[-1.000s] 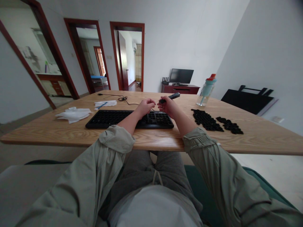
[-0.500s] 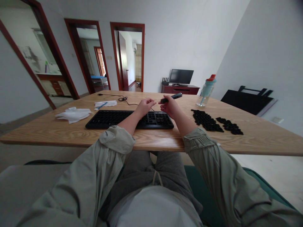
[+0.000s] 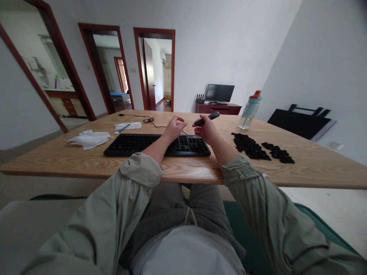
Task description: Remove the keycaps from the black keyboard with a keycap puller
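A black keyboard (image 3: 134,143) lies in front of me near the table's edge, partly hidden by my left forearm. Above its right part, my right hand (image 3: 207,128) is closed around a black keycap puller (image 3: 208,118). Thin wire at the puller's tip points toward my left hand (image 3: 173,129). That hand's thumb and fingers are curled together in a pinch; whatever is between them is too small to name. Black loose keycaps (image 3: 250,146) lie to the right of the keyboard, with a smaller group of keycaps (image 3: 278,152) beside them.
White crumpled tissue (image 3: 89,139) lies left of the keyboard. Behind it, a blue stick (image 3: 124,127) rests on another white tissue (image 3: 134,125). The keyboard's cable (image 3: 148,120) is coiled at the back. A water bottle (image 3: 250,110) stands at back right on the wooden table (image 3: 189,171).
The puller has turned slightly in my right hand, and its thin wire shows more clearly. My left hand has shifted slightly to the left.
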`<state>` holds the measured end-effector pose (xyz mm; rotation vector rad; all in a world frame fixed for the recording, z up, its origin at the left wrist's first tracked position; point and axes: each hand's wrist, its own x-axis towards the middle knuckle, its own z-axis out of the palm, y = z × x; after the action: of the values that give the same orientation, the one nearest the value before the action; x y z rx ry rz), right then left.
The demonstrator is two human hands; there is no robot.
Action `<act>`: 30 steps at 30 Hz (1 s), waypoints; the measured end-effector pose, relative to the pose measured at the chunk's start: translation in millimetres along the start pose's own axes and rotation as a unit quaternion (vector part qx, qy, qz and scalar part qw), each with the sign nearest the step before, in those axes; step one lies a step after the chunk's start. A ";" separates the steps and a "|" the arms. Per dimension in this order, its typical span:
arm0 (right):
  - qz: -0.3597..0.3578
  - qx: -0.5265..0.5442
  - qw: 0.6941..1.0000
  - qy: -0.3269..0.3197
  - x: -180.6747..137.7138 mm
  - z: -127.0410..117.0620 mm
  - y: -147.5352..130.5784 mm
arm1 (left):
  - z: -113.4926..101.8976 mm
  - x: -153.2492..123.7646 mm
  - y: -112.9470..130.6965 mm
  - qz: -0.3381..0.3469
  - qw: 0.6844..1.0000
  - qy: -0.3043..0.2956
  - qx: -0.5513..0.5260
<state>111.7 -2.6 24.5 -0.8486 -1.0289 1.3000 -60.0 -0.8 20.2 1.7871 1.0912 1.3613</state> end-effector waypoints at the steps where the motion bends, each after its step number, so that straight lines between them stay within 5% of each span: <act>1: -0.004 0.000 1.000 0.010 0.6 -0.1 0.2 | -0.2 0.3 -0.2 0.002 1.000 -0.003 0.004; 14: -0.049 0.015 0.992 0.114 0.6 3.0 -3.1 | 0.8 1.2 -6.0 0.085 0.992 -0.073 0.060; 30: -0.025 0.009 0.997 0.072 -4.3 3.7 -3.3 | -0.4 4.3 -6.2 0.094 0.992 -0.058 0.053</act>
<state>109.4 -7.4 28.4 -0.8854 -0.9182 1.1864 -61.3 5.8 16.9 2.0632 0.9685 1.3086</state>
